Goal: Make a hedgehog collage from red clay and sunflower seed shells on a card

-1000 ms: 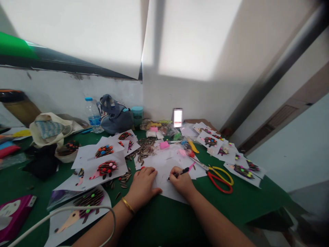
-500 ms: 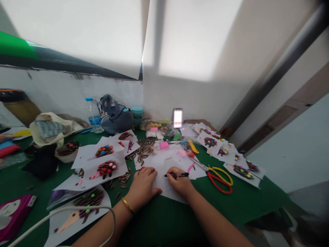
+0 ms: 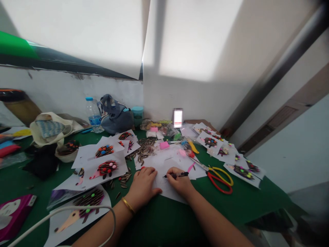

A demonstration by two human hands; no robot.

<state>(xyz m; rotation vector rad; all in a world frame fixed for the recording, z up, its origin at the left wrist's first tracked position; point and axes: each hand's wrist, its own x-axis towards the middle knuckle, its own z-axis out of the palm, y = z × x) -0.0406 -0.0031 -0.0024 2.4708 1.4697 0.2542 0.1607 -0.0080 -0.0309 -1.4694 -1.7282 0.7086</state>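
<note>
White paper (image 3: 168,193) lies on the green tabletop in front of me. My left hand (image 3: 144,183) rests on its left side, thumb stretched apart from the fingers, holding nothing. A dark pen (image 3: 183,174) is gripped in my right hand (image 3: 178,181), its tip at the paper. Sunflower seeds (image 3: 145,151) are heaped behind my left hand. Red-and-yellow-handled scissors (image 3: 219,180) lie open to the right. Beside my left arm is a sheet with a seed-spined hedgehog (image 3: 88,202).
More hedgehog sheets spread at left (image 3: 108,168) and right (image 3: 241,171). A water bottle (image 3: 94,116), a blue bag (image 3: 115,116) and a teal jar (image 3: 138,116) stand by the wall. A white cable (image 3: 77,208) arches over the lower left. Pink clay (image 3: 164,145) lies behind the paper.
The pen and my right hand have shifted very slightly. My left hand stays in place.
</note>
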